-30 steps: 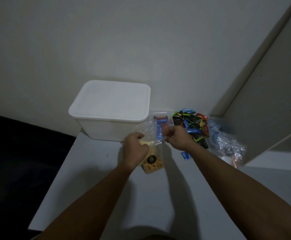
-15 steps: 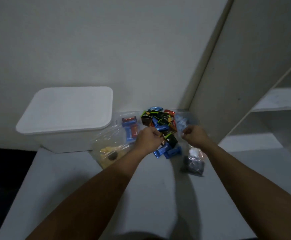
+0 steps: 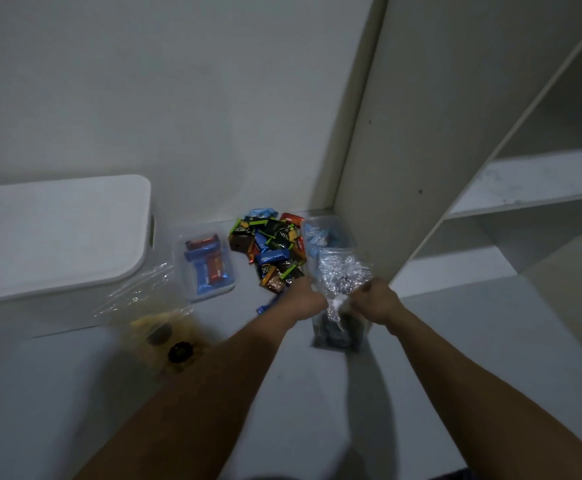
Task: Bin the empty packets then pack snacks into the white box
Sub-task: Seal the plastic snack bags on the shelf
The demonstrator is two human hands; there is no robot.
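Head view of a white worktop (image 3: 317, 410) set against a wall. The landmark is the white box (image 3: 54, 237), lid closed, at the far-left of the worktop.

Left hand (image 3: 305, 301): fingers curled, pinching the left edge of a clear crinkled snack bag (image 3: 340, 299) well to the right of the white box. Right hand (image 3: 376, 301): fingers curled, pinching the right edge of the same bag. The bag is held between the two hands; its upper part is clear and creased, its lower part holds dark contents and reaches down to the worktop. Whether it is lifted fully clear of the surface cannot be told.

Just in front of the white box, touching its near right corner, lies a clear zip bag of yellow snacks (image 3: 158, 327) with a dark round label. Right of the box, near but apart from it, lies a clear packet of blue and orange bars (image 3: 208, 265). Farther right, against the wall, lies a loose pile of wrapped sweets (image 3: 269, 251) in black, green, blue, orange and red wrappers. Beyond the pile, farthest from the box, a clear packet of blue-wrapped items (image 3: 320, 237) rests beside a white shelf unit (image 3: 421, 168), whose upright panel bounds the worktop on the right.
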